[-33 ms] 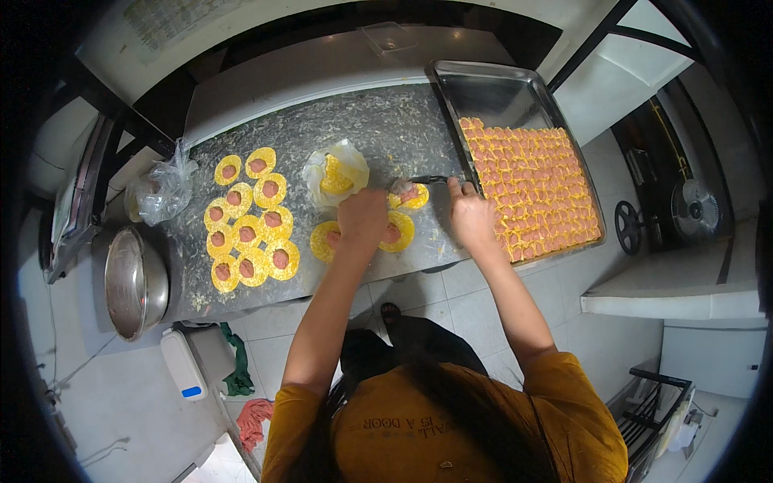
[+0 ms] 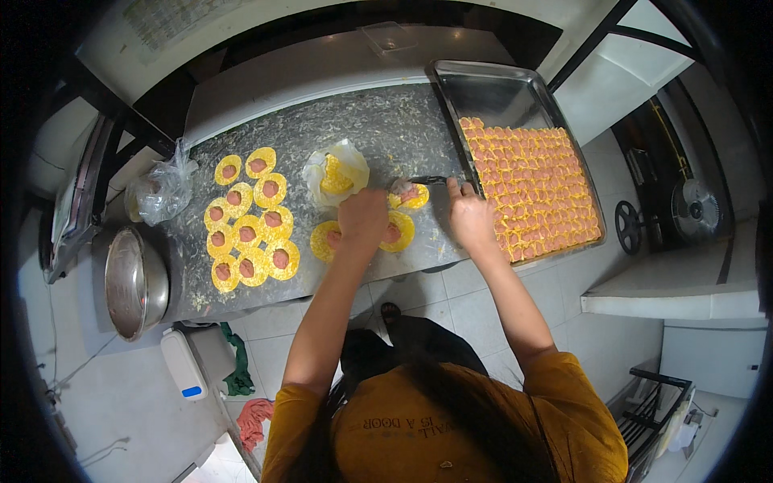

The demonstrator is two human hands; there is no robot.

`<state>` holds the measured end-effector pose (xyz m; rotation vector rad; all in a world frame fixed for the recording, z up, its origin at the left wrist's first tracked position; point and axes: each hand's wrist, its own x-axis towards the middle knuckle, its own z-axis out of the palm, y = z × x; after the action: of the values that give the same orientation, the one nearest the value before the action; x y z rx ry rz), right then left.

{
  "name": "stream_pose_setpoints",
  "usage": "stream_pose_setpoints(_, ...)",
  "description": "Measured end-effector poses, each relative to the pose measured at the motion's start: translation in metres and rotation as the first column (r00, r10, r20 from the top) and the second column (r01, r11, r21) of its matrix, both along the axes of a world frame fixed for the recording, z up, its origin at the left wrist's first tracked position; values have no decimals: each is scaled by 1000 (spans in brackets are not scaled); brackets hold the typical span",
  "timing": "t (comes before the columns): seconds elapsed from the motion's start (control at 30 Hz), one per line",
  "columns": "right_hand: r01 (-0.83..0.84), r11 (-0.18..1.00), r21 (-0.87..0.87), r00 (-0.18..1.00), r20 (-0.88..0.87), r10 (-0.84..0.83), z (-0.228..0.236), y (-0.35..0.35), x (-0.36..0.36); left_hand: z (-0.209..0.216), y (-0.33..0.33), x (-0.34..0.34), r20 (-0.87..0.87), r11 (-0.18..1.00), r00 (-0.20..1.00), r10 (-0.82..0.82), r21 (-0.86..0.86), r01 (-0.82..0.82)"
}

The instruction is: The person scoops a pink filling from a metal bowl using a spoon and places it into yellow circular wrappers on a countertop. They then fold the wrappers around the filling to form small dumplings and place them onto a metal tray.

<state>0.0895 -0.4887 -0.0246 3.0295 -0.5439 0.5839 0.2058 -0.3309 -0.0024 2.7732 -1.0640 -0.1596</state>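
My right hand is closed round a slim, dark-handled filling spatula. Its tip reaches a yellow round wrapper with pink meat filling on it. To the left of that wrapper, my left hand is curled with the knuckles up; its fingertips and anything they grip are hidden. Two flat wrappers with pink filling lie under and beside that hand, one left and one right. Just beyond it sits a stack of yellow wrappers in an opened white wrapping.
Several filled yellow rounds lie at the left of the speckled grey worktop. A metal tray on the right holds rows of open-topped dumplings. A steel bowl and a clear plastic bag are at the far left.
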Motion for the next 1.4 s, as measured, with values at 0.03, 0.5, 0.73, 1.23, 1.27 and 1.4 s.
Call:
stream_pose_setpoints(0.03,-12,1000,-11,1000,-4,12,0,2,0,0,0,-1,2,1000,1000,2,-13,-2)
stream_pose_setpoints(0.5,34,997,-71,986,-160,-45,-8,15,4,11,-5,-14,14,999,999,39,-31,-39)
stream_pose_setpoints(0.73,123,983,135,986,-126,-106,13,2,2,11,1,-11,33,997,997,64,-52,-62)
stream_pose_setpoints(1.23,281,942,184,922,-323,-212,44,-2,17,1,17,-39,49,979,999,1,-202,9)
stream_pose_setpoints(1.27,283,942,182,917,-340,-210,47,-1,17,-1,17,-39,50,977,999,-2,-211,12)
stream_pose_setpoints(1.4,291,945,152,902,-372,-218,49,3,15,-5,15,-39,62,973,998,-5,-228,19)
